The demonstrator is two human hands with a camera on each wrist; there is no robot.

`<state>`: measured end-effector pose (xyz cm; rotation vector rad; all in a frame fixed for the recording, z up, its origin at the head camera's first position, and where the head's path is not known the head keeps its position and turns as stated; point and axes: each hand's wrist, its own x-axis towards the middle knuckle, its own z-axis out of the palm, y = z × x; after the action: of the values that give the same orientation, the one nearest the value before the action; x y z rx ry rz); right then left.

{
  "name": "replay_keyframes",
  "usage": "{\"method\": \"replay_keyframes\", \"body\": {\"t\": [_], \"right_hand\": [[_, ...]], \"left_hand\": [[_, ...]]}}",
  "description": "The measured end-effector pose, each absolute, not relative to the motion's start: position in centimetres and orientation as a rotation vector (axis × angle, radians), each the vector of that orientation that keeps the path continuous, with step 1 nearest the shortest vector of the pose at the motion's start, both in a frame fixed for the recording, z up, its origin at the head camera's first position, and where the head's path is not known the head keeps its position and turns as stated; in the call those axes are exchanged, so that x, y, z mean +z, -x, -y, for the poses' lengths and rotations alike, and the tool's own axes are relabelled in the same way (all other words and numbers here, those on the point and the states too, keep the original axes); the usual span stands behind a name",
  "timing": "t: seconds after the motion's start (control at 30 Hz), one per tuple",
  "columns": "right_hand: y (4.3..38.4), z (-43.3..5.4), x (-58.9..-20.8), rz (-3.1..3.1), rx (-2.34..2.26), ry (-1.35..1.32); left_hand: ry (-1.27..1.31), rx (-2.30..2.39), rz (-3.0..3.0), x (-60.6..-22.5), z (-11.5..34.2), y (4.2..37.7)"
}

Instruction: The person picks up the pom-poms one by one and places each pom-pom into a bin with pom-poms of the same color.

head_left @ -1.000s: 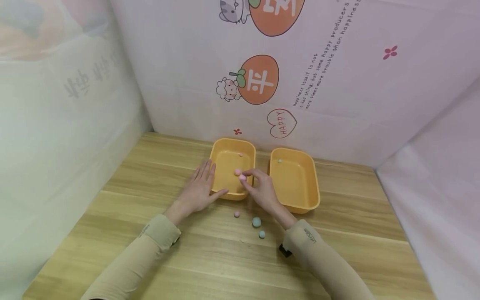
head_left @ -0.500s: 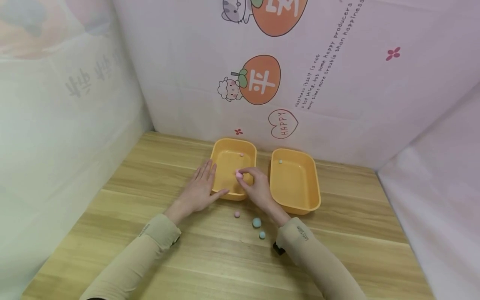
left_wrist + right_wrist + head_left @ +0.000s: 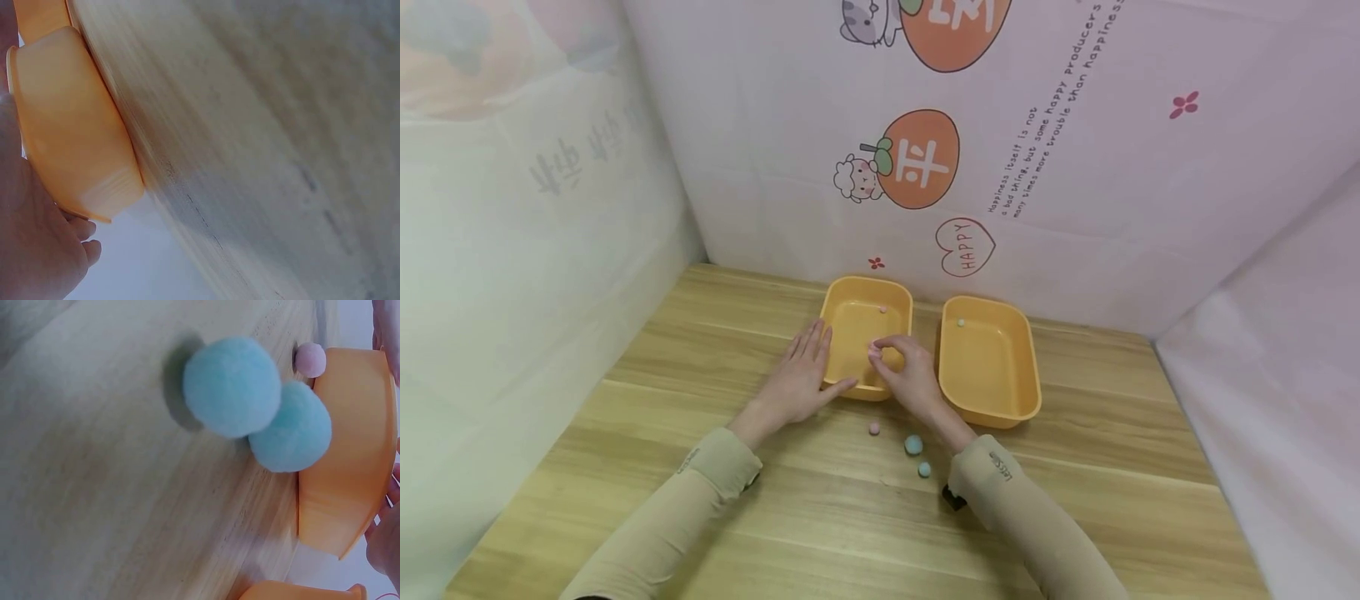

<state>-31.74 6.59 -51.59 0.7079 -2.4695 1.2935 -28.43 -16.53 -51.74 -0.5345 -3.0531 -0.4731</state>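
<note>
My left hand (image 3: pixel 792 383) rests with straight fingers along the left side and front corner of the left yellow bin (image 3: pixel 850 367). In the left wrist view this hand lies along the rim of the bin (image 3: pixel 75 119). My right hand (image 3: pixel 916 375) pinches a pink pom-pom (image 3: pixel 874 353) between thumb and index finger, low inside the same bin. Its fingertips partly cover the pom-pom. Farther back in this bin sits a small pink pom-pom (image 3: pixel 883 309). The right wrist view has the right hand (image 3: pixel 384 540) at the bin's rim.
To the right stands a second yellow bin (image 3: pixel 988 358) with a tiny pale green pom-pom (image 3: pixel 961 322) inside. On the wooden table in front lie a pink pom-pom (image 3: pixel 874 428), a larger teal pom-pom (image 3: pixel 913 445) and a smaller one (image 3: pixel 924 470). A printed cloth (image 3: pixel 760 167) hangs behind.
My right hand has moved slightly left and deeper into the left bin with the pink pom-pom, which now overlaps another pink one seen there earlier. The left hand has stayed put.
</note>
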Motion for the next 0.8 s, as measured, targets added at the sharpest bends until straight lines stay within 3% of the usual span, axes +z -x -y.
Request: {"method": "replay_keyframes", "body": {"t": [0.8], "right_hand": [[25.9,-10.1,-50.8,2.486,1.353,-0.884]], "left_hand": [[0.514,-0.499,3.042,-51.8,16.4,28.4]]}}
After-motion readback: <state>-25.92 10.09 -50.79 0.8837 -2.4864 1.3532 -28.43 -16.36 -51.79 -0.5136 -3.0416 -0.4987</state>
